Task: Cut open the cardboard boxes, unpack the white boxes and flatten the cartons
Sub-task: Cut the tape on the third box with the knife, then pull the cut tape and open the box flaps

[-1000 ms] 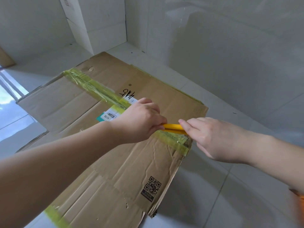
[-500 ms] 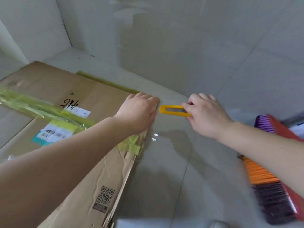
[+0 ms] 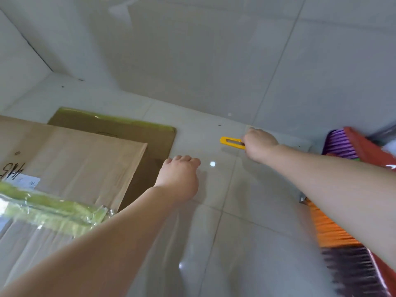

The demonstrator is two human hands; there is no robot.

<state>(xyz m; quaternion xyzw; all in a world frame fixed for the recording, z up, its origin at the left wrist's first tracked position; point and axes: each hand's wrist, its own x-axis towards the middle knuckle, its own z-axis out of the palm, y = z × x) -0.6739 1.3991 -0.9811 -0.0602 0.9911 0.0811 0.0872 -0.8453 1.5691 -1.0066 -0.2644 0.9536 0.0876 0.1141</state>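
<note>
The right hand (image 3: 258, 144) gripped a yellow box cutter (image 3: 230, 141) by its rear end, the tool held low over the pale tiled floor (image 3: 214, 232) and pointing left. The left hand (image 3: 179, 179) hung over the floor just right of the flattened carton (image 3: 75, 163), fingers curled under and grasping nothing; whether it touched the tiles could not be told. The carton lay flat on the floor at the left, a darker cardboard sheet (image 3: 120, 127) with greenish tape along its far edge showing beneath it. Handwritten black marks reading roughly "H5" (image 3: 12, 171) sat beside a white label (image 3: 26, 183) too blurred to read, and crumpled green tape (image 3: 49, 209) crossed the carton. A broom (image 3: 342, 232) with purple, orange and dark bristles lay at the right.
</note>
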